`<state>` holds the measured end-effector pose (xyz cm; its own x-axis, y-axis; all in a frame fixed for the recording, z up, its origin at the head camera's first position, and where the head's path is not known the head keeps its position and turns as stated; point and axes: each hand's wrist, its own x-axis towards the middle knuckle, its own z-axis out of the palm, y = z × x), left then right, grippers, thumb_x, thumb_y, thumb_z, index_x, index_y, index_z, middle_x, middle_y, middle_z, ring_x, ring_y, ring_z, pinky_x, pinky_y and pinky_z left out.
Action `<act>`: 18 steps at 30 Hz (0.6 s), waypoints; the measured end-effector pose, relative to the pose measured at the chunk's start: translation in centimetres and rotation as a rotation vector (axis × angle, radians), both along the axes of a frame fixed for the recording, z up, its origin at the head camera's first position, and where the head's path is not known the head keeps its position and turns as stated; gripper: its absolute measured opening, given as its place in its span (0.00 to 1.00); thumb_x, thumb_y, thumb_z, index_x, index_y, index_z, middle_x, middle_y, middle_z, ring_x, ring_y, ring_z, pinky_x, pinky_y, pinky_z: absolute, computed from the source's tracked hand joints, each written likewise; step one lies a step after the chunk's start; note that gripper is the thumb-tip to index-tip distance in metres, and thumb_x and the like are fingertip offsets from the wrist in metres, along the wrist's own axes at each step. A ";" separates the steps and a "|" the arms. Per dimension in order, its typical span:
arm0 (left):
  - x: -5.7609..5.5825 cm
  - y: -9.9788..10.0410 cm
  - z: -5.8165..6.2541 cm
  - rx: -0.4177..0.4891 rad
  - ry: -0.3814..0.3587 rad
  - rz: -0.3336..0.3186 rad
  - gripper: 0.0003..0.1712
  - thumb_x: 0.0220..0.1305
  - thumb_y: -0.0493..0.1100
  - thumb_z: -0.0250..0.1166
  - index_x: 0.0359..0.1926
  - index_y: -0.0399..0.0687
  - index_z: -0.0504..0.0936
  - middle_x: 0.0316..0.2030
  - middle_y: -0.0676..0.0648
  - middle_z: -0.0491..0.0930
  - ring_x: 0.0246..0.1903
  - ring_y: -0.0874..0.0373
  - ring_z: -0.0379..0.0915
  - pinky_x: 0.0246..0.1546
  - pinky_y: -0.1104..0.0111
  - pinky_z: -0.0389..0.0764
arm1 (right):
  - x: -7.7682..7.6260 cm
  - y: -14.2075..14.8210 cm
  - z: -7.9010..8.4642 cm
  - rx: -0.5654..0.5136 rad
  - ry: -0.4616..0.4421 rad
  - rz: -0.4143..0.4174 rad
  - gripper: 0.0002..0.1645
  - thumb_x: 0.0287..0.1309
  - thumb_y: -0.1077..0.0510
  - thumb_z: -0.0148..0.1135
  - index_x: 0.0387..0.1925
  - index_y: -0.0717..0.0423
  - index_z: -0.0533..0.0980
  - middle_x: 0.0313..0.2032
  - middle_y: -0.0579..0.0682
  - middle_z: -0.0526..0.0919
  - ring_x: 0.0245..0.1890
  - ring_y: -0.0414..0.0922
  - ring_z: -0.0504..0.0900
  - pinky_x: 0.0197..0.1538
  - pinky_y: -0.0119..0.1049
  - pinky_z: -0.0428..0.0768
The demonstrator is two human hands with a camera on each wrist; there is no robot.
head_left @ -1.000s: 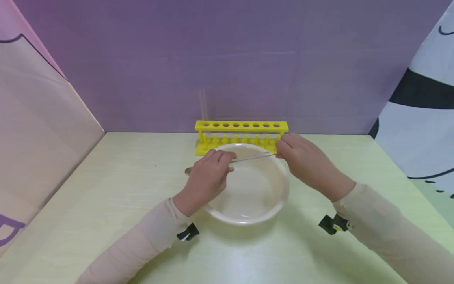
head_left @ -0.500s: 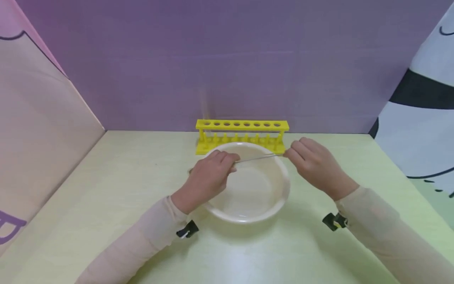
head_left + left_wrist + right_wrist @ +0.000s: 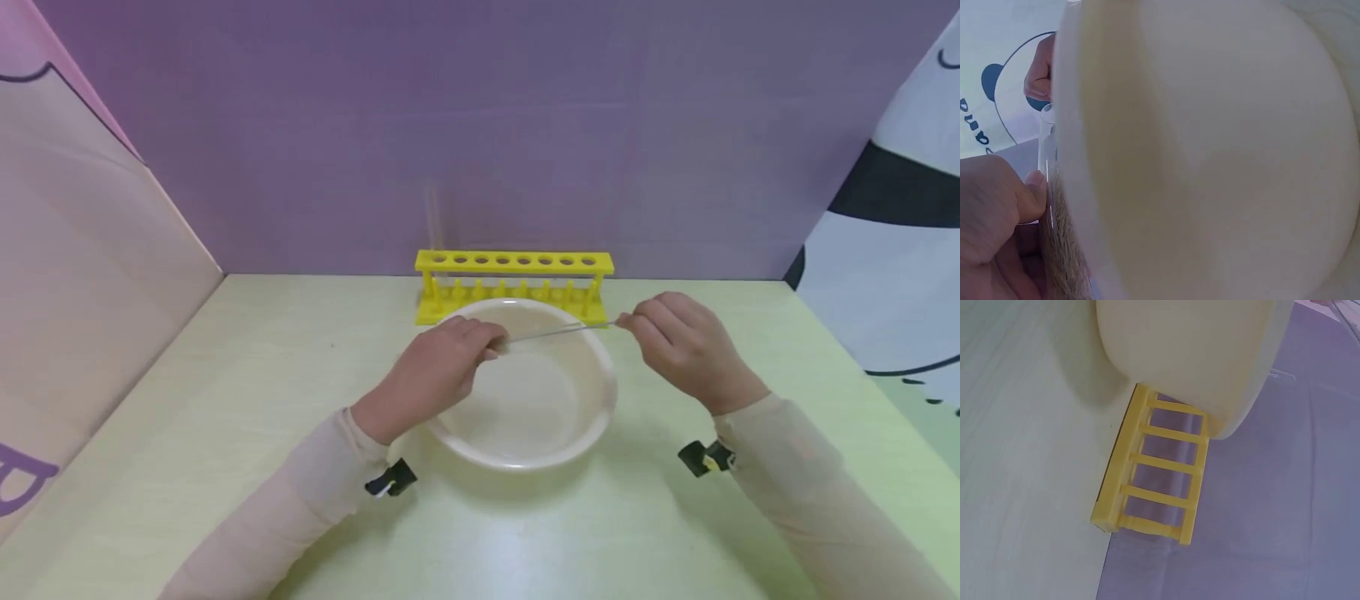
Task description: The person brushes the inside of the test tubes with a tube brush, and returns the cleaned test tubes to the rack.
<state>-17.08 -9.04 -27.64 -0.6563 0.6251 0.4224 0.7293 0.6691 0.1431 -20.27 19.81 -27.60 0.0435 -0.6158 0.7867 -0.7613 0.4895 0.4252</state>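
My left hand (image 3: pixel 438 367) grips a clear glass test tube (image 3: pixel 551 333) held almost level over the cream bowl (image 3: pixel 521 458). Brown bristles of a test tube brush (image 3: pixel 1067 262) show through the glass in the left wrist view. Its thin twisted wire handle (image 3: pixel 602 324) comes out of the tube's mouth to the right. My right hand (image 3: pixel 686 350), beyond the bowl's right rim, pinches the end of that wire with thumb and fingers. The left palm hides the closed end of the tube.
A yellow test tube rack (image 3: pixel 513 262) stands behind the bowl, partly covered by it. Another clear test tube (image 3: pixel 433 221) stands upright in its leftmost hole. A purple backdrop (image 3: pixel 517 142) rises at the table's back edge.
My right hand has moved right, away from the left hand, with the wire, and more wire shows beyond the tube's mouth. The brown bristle end left of the left hand is out of sight now.
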 end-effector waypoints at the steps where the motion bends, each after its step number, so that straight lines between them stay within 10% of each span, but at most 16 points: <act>1: 0.0 -0.1 0.1 -0.002 -0.012 0.003 0.09 0.64 0.37 0.60 0.45 0.41 0.78 0.38 0.48 0.82 0.39 0.54 0.78 0.40 0.67 0.79 | 0.0 0.0 0.0 -0.006 0.006 -0.001 0.17 0.67 0.66 0.47 0.22 0.67 0.71 0.22 0.56 0.74 0.21 0.52 0.71 0.24 0.41 0.73; 18: -0.5 -1.2 1.4 -0.051 -0.184 0.031 0.13 0.67 0.39 0.57 0.50 0.40 0.78 0.43 0.46 0.82 0.42 0.53 0.78 0.46 0.62 0.78 | -0.7 0.4 0.2 -0.039 0.028 -0.043 0.20 0.68 0.65 0.47 0.18 0.66 0.66 0.21 0.57 0.73 0.19 0.52 0.72 0.21 0.41 0.72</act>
<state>-17.57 -10.26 -26.20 -0.7391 0.6207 0.2616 0.6727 0.7009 0.2373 -20.95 20.24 -27.44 0.0401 -0.5867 0.8088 -0.7269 0.5382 0.4265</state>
